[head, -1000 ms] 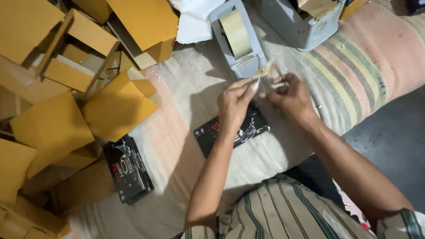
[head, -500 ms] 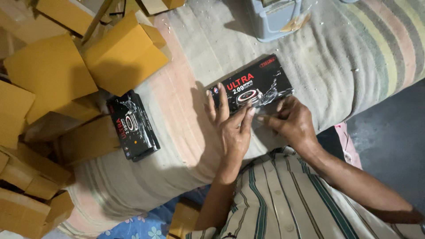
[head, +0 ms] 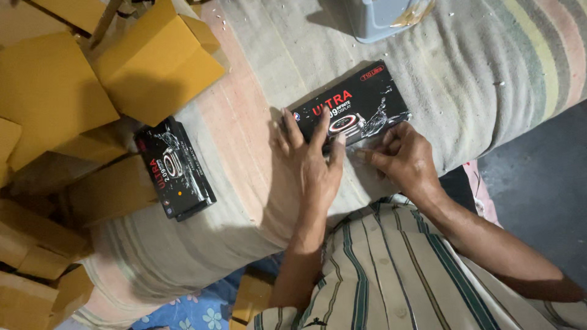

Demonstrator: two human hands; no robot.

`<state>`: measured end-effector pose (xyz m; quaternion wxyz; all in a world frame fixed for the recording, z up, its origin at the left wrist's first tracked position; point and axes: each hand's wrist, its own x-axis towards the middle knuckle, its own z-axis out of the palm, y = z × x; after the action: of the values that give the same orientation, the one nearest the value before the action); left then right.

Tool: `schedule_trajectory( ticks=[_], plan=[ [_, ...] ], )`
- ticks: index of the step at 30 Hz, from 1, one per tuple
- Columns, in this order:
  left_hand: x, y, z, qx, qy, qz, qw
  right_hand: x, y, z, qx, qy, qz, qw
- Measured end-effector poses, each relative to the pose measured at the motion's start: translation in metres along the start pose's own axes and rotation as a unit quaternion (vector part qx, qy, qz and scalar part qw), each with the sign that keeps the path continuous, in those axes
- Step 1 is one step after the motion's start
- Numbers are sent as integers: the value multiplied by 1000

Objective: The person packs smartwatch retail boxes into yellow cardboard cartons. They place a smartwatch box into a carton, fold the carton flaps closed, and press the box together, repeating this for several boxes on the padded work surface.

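Since half a second ago my hands have barely shifted: both were already down on the black product box, and the view has only settled a little closer over them. A second ago they were up at the tape dispenser, pulling a strip.

My left hand (head: 312, 162) lies flat and open, fingers spread, pressing on the near long edge of the black product box (head: 351, 104); it grips nothing. My right hand (head: 400, 160) is loosely curled just beside it, fingertips pushed against the same near edge at the box's right half. Whether it pinches a bit of tape there I cannot tell.

That box lies flat, printed face up, on the striped blanket (head: 477, 67) that covers the bed, tilted so its right end points away from me.

Further left, a second black product box (head: 176, 168) lies on the blanket's edge, well apart from my hands, partly over a cardboard carton. Yellow-brown cardboard cartons (head: 153, 61) are heaped along the left side. At the top, the grey-blue tape dispenser (head: 382, 18) stands on the blanket, beyond the first box. My striped shirt (head: 391, 275) fills the bottom of the view.
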<state>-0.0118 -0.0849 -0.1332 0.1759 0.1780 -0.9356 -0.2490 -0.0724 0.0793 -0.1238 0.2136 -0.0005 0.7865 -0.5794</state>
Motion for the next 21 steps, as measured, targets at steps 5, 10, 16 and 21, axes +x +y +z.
schedule_trajectory(
  ticks=[5, 10, 16, 21],
  plan=[
    [34, 1, 7, 91, -65, -18, 994, 2, -2, -4, -9, -16, -13, 1000],
    [50, -6, 15, 85, -21, 23, 996, 3, -2, -8, 5, -28, 12, 1000],
    [38, -22, -1, 57, -54, 174, 982, 1, 0, -12, 20, -57, 2, 998],
    [40, -26, -29, 34, -189, 234, 953, 1, 0, -11, -2, -66, -16, 998]
  ],
)
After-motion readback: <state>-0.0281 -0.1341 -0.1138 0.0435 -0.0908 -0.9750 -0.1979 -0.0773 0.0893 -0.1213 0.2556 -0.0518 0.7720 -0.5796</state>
